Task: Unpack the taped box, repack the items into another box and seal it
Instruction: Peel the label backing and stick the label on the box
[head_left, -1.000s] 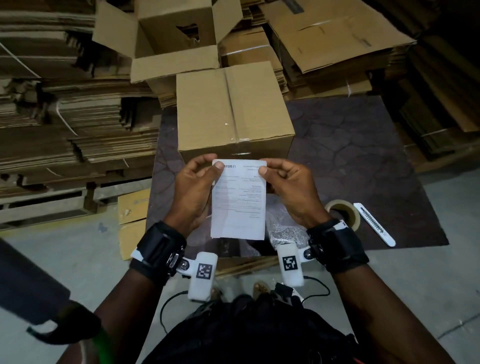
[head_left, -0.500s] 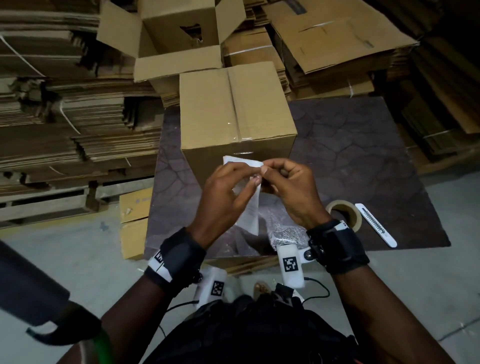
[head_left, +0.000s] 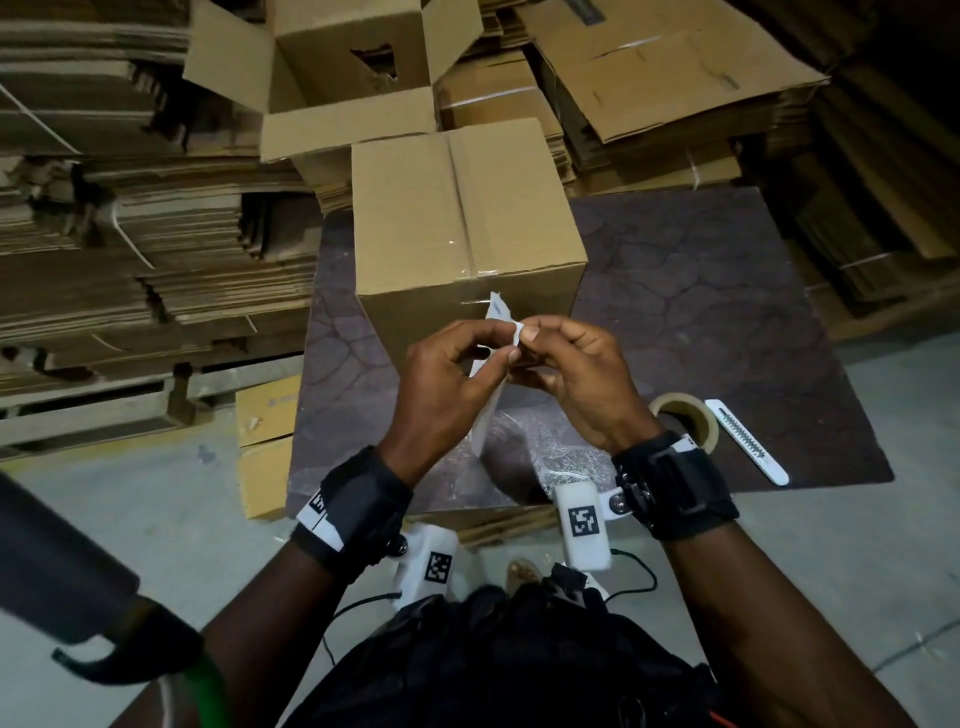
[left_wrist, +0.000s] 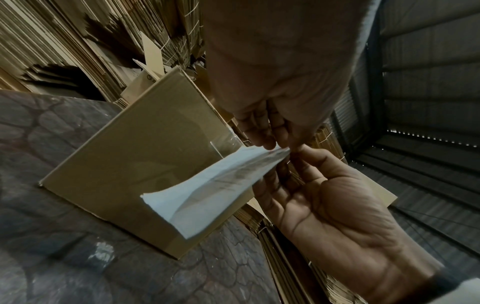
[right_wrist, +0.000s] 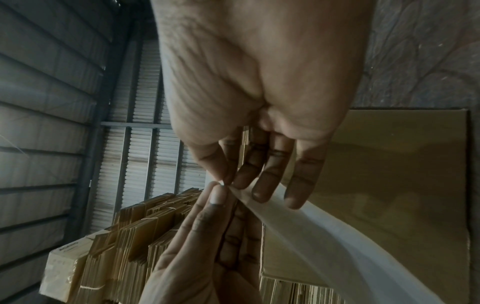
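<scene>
A white printed paper sheet (head_left: 497, 312) (left_wrist: 215, 189) (right_wrist: 324, 236) is folded lengthwise and hangs edge-on between my hands. My left hand (head_left: 452, 374) and right hand (head_left: 571, 374) both pinch its top corner with thumb and fingertips, just in front of the taped cardboard box (head_left: 457, 218). That box (left_wrist: 135, 164) stands shut on the dark table (head_left: 701, 291), with clear tape along its top seam. Behind it an open cardboard box (head_left: 353, 67) sits with its flaps up. A crinkled clear plastic bag (head_left: 561, 457) lies on the table under my hands.
A tape roll (head_left: 683, 418) and a white box cutter (head_left: 748, 441) lie on the table right of my right wrist. Stacks of flattened cardboard (head_left: 130, 234) surround the table at left, back and right. A small yellow carton (head_left: 267, 415) stands on the floor at the table's left.
A second ago I held the sheet flat and open by its two top corners. My left hand has swung right and brought the halves together, so both hands now pinch the same corner.
</scene>
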